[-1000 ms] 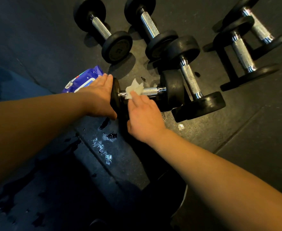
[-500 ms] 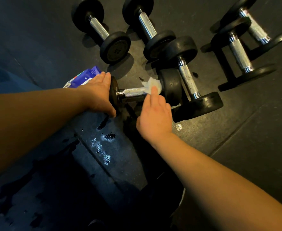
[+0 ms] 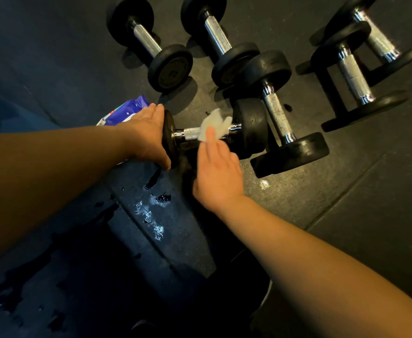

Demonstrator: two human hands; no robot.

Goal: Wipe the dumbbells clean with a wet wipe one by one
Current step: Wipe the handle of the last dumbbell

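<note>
A black dumbbell with a chrome handle lies sideways on the dark rubber floor in front of me. My left hand presses flat against the outer face of its left plate, fingers straight and thumb at the lower rim. My right hand reaches over the handle, and its straight fingers press a white wet wipe onto the bar a little right of its middle. The wipe's loose corners stick up behind the fingertips.
Several more dumbbells lie behind: two at the back, one touching the wiped one's right plate, and two at the far right. A purple wipes pack sits behind my left hand. Wet patches shine on the floor.
My right hand slid the wipe along the handle from its left end to the right plate, then slightly back left. My left hand stayed on the plate.
</note>
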